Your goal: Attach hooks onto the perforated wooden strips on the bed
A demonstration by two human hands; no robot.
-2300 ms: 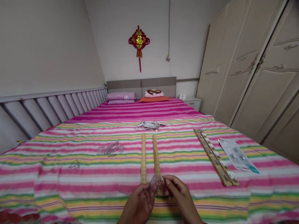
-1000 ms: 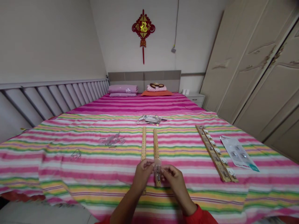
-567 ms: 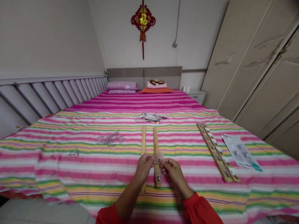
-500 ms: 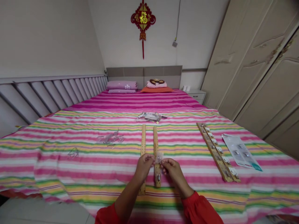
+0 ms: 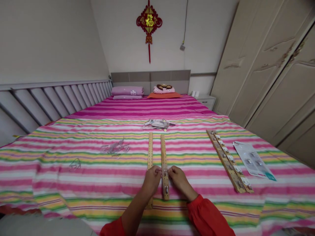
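Two narrow wooden strips with rows of holes lie side by side on the striped bed cover. Over the right wooden strip [image 5: 163, 152], a small clear plastic packet [image 5: 165, 171] lies flat between my hands, with something small and shiny in it. My left hand [image 5: 152, 179] is closed in a pinch at the packet's left edge, its wrist above the left wooden strip [image 5: 150, 150]. My right hand [image 5: 179, 179] pinches at the packet's right edge. A small metal piece [image 5: 166, 189] sits on the near end of the right strip. The fingertips are partly hard to make out.
To the right lie wooden strips [image 5: 223, 162] bearing metal pieces and white discs, beside a clear package [image 5: 254, 161]. Loose clear plastic [image 5: 115, 147] and a thin wire-like piece [image 5: 75, 163] lie left. A packet of parts [image 5: 157, 124] lies farther back.
Both hands have come down and slightly closer to the right strip. The clear packet, held up over the strip before, now lies flat against it.
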